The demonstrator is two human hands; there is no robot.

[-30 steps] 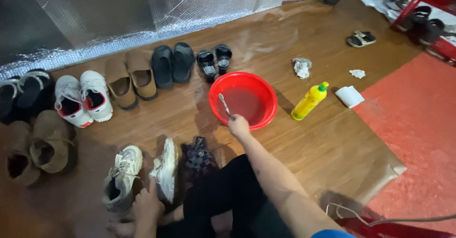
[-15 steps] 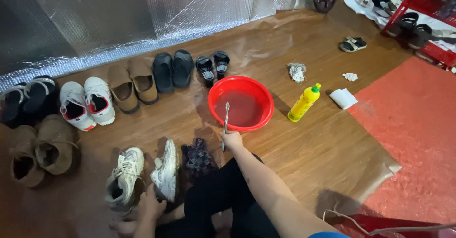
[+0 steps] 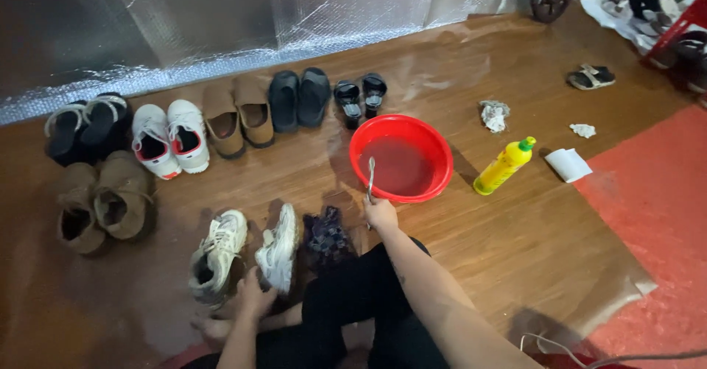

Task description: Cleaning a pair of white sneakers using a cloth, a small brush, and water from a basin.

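My right hand (image 3: 381,213) grips a toothbrush (image 3: 370,177) upright, its head over the near rim of a red basin (image 3: 434,148) holding water. My left hand (image 3: 253,297) rests on the heel of a dirty white sneaker (image 3: 278,247) standing on its side. Its mate (image 3: 216,255) sits just to the left. A dark patterned cloth (image 3: 325,236) lies between the sneakers and my black-clad knee.
A yellow bottle with a green cap (image 3: 503,166) stands right of the basin. Rows of shoes and sandals (image 3: 228,115) line the foil-covered wall. Crumpled rags (image 3: 493,114), a white folded paper (image 3: 568,164) and a red mat (image 3: 655,222) lie to the right.
My right hand has drawn the toothbrush back out of the basin's water toward its near rim. The camera view has shifted left. My left hand stays on the sneaker.
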